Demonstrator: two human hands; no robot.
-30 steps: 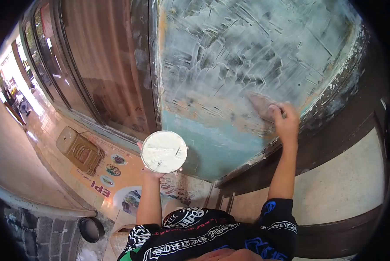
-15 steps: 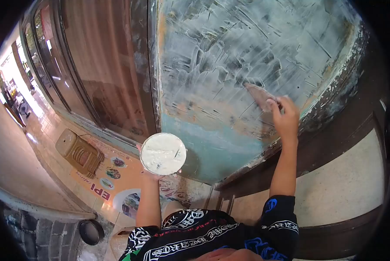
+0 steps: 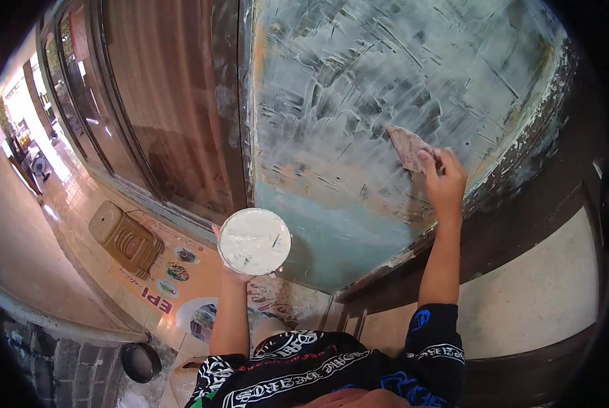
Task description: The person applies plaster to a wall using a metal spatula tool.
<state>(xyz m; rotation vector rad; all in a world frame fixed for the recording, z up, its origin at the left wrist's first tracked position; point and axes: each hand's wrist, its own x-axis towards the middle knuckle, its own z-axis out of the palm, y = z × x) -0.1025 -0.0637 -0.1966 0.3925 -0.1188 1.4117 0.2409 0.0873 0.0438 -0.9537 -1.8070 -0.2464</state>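
My left hand (image 3: 236, 275) is wrapped round a round tub (image 3: 220, 253) from below, its fingertips showing at the sides. Off-white putty (image 3: 255, 238) fills the tub, with a ridge and small dark marks across its surface. Pinched between the thumb and fingers of my right hand (image 3: 447, 182) is a putty knife (image 3: 406, 146), its stained blade pointing up and left. The blade's tip overlaps the wall panel (image 3: 318, 238), which is streaked with whitish putty above and shows bare blue-green paint lower down.
A dark-framed glass window (image 3: 175, 122) borders the panel on the left. On the tiled floor, a brown plastic stool (image 3: 124, 234) lies on an orange banner (image 3: 202, 262). A black round pan (image 3: 141, 362) sits at lower left, and dark wooden trim (image 3: 508, 234) runs along the right.
The putty knife has turned so that more of its blade face shows, and its tip has shifted slightly right and up. My left hand and the tub stay nearly in place.
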